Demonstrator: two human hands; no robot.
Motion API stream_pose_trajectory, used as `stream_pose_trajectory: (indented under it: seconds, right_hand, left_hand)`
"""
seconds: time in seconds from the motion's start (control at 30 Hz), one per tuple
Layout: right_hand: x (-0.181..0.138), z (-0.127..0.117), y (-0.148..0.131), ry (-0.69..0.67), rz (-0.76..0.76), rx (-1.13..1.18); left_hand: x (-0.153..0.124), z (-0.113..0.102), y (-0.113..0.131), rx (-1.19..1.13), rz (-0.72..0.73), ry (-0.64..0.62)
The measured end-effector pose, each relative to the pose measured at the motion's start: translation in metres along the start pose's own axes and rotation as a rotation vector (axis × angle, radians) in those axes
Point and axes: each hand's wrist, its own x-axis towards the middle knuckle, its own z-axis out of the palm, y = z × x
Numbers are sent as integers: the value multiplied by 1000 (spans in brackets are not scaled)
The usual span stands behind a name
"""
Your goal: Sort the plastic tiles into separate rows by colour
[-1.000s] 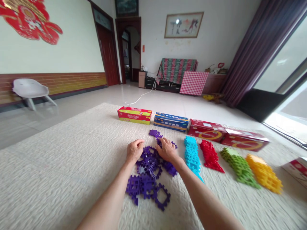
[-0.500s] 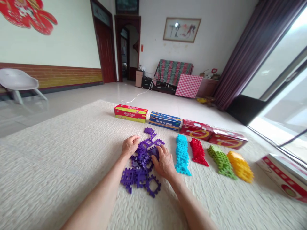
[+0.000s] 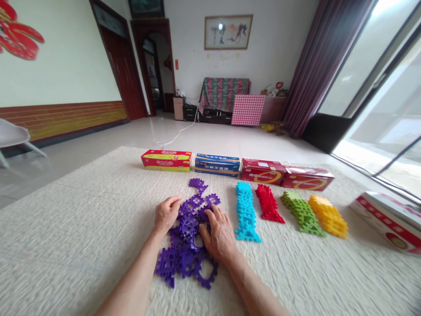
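Note:
A loose pile of purple interlocking plastic pieces (image 3: 188, 224) lies on the textured mat between my hands, some flat and some overlapping. At the pile's left edge is my left hand (image 3: 167, 214), its fingers curled together; whatever its fingertips hold, if anything, is hidden. My right hand (image 3: 219, 232) rests on the pile's right side, thumb apart from the fingers, fingertips touching purple pieces. To its right, similar pieces lie in overlapping rows by colour: light blue (image 3: 246, 213), red (image 3: 268, 202), green (image 3: 301, 213) and yellow (image 3: 327, 216).
Behind the pieces stand a red-and-yellow box (image 3: 166, 161), a blue box (image 3: 217, 165) and two dark red boxes (image 3: 263, 170). A white-and-red carton (image 3: 388, 221) is at the right. A white chair (image 3: 15, 134) stands far left, beyond the mat (image 3: 88, 215).
The view has turned to the right, so most of the scene appears farther left. Both hands stay at the purple pile; my right hand's fingers have shifted slightly on the pieces.

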Motion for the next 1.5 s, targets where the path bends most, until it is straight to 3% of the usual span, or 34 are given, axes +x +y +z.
stream_pose_trajectory:
  seconds: [0.3, 0.47, 0.6, 0.7, 0.77, 0.9, 1.07, 1.17, 1.27, 1.5]
  right_hand:
    - [6, -2, 3, 58, -96, 202]
    - [31, 5, 15, 137, 59, 139]
    - [46, 10, 17, 39, 152, 74]
    - [52, 5, 9, -12, 74, 137]
    - [59, 1, 3, -22, 35, 174]
    - [97, 7, 1, -21, 10, 127]
    - [157, 40, 6, -125, 80, -3]
    - [177, 54, 9, -174, 62, -3]
    - [178, 57, 10, -218, -10, 17]
    - [148, 47, -9, -251, -158, 109]
  left_hand:
    - [0, -2, -3, -107, -44, -3]
    - [12, -4, 0, -50, -100, -33]
    - [39, -1, -2, 120, 31, -96]
    - [60, 5, -9, 187, 140, -95]
    - [71, 9, -15, 181, 123, -62]
    - [81, 14, -24, 120, -5, -46]
    - [80, 12, -21, 152, -8, -79]
    - [79, 12, -17, 150, -27, -74]
    - [79, 11, -16, 134, -35, -56]
    - [81, 10, -18, 27, -73, 109]
